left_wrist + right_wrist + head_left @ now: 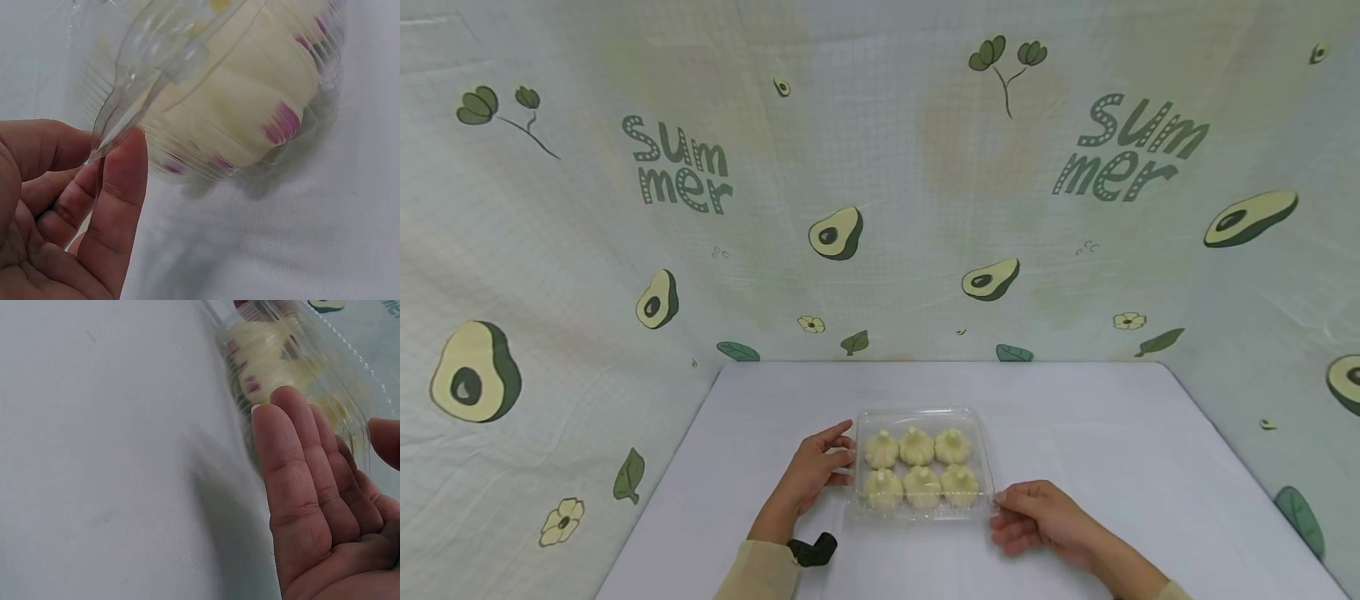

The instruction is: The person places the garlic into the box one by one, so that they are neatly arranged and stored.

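A clear plastic box [865, 415] with several pale garlic bulbs [917, 447] in two rows lies on the white table. Close up, the bulbs [237, 103] show purple streaks. My left hand [808, 468] is at the box's left side; in the left wrist view its thumb and a finger pinch the clear rim. At the near right corner, my right hand [1047, 518] has its thumb [386, 440] on one side of the rim and its fingers [289, 475] on the other, fairly straight. Its exact contact is partly hidden.
The white table [1097, 442] reaches back to a cloth backdrop [895, 167] printed with avocados, leaves and lettering. Cloth also hangs along both sides. A black device [814, 550] is strapped to my left wrist.
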`<state>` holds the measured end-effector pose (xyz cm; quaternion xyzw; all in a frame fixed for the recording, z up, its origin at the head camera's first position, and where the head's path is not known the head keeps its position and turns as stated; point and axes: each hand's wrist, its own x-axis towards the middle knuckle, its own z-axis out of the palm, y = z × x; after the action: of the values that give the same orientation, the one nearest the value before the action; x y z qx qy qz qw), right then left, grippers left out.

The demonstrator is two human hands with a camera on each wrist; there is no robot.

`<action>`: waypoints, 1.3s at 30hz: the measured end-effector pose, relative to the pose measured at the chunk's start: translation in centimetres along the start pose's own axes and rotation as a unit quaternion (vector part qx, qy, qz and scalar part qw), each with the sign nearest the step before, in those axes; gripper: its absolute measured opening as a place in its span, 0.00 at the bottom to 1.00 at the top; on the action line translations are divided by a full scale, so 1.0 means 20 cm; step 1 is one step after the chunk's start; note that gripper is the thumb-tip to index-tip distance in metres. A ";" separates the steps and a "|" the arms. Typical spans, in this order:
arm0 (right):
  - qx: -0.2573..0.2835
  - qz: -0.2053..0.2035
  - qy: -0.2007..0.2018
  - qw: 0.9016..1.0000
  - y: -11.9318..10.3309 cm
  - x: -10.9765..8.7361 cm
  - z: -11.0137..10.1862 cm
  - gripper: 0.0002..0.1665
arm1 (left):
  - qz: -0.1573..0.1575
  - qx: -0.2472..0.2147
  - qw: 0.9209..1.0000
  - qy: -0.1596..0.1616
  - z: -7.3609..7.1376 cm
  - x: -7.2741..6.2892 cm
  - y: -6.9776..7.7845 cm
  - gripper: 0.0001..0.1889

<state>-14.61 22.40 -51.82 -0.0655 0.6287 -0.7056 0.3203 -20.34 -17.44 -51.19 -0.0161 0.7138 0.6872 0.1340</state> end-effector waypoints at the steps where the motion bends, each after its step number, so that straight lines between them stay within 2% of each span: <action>1: 0.003 -0.001 -0.004 1.000 0.00 0.00 0.00 0.17 | 0.000 0.000 1.000 0.002 0.00 0.00 0.00 0.35; 9: 0.012 -0.005 -0.019 1.000 0.01 -0.02 0.03 0.17 | 0.003 -0.001 1.000 0.003 0.01 0.00 0.00 0.34; 18: 0.012 0.018 -0.008 1.000 0.00 -0.01 0.06 0.20 | 0.007 0.007 1.000 0.010 0.00 0.00 -0.01 0.34; 26: 0.016 0.017 -0.003 1.000 0.01 -0.01 0.07 0.20 | -0.009 0.028 0.999 0.018 0.00 -0.02 0.00 0.33; 33: 0.022 0.018 -0.007 1.000 0.01 -0.01 0.08 0.19 | -0.031 0.040 0.998 -0.021 -0.03 -0.08 -0.02 0.33; 39: 0.022 0.016 -0.010 1.000 0.00 -0.02 0.08 0.19 | -0.059 0.038 0.997 -0.045 -0.05 -0.17 -0.04 0.36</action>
<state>-13.55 21.23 -51.49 -0.0553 0.6110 -0.7132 0.3390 -17.13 -18.96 -51.21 -0.0221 0.7303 0.6507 0.2070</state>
